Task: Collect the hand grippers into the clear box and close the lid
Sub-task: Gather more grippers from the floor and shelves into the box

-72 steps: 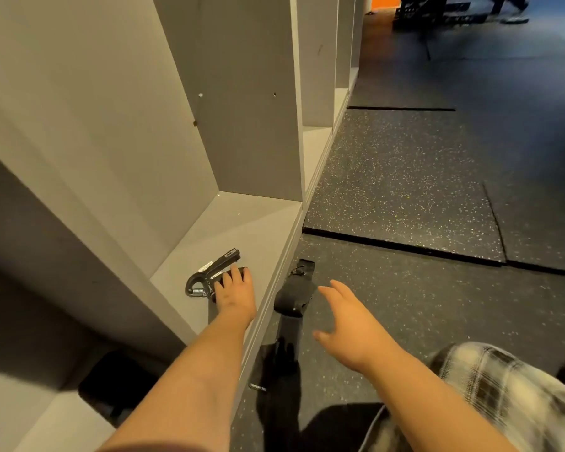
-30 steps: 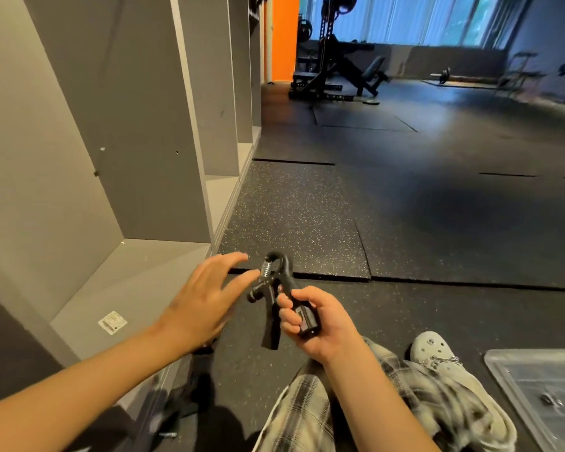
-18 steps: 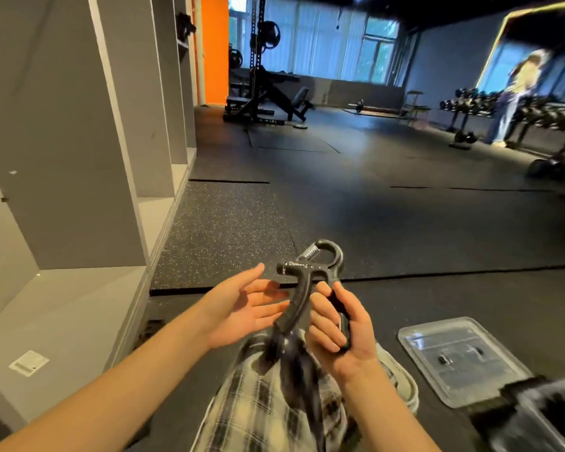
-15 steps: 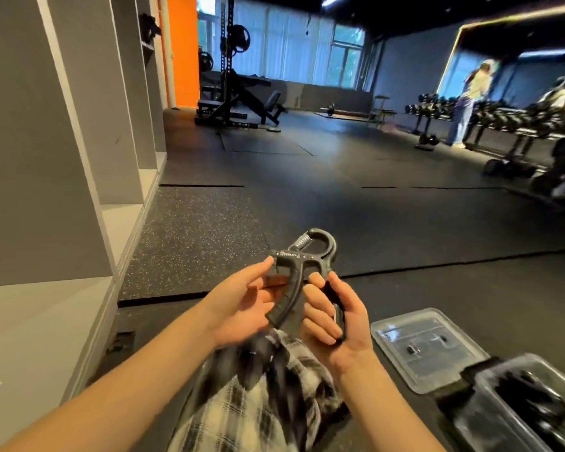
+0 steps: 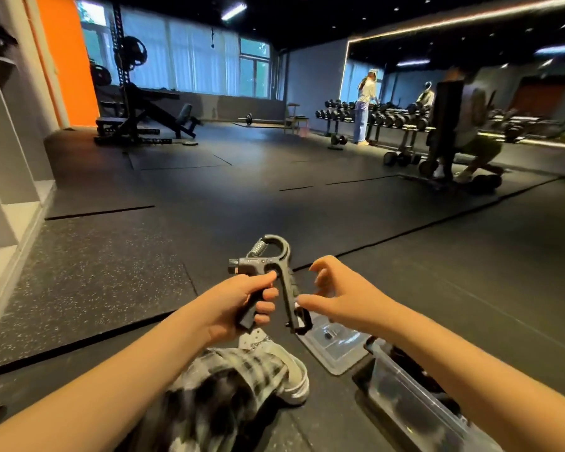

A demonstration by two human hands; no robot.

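The hand gripper (image 5: pixel 276 265) looks like a rigid, fairly light plastic-and-steel tool with a stiff spring, so it should be safest taken around one ribbed handle rather than by the spring loop. It is held upright in the air above the floor, with the left hand (image 5: pixel 238 305) wrapped around its left handle. The right hand (image 5: pixel 340 298) is just beside the other handle with loosely spread fingers gripping nothing, and the clear box (image 5: pixel 415 402) and its lid (image 5: pixel 336 350) lie below to the right.

Left hand (image 5: pixel 238 305): grips the hand gripper (image 5: pixel 261 262) by one handle.
Right hand (image 5: pixel 343 301): just right, fingers loosely curled, holding nothing.
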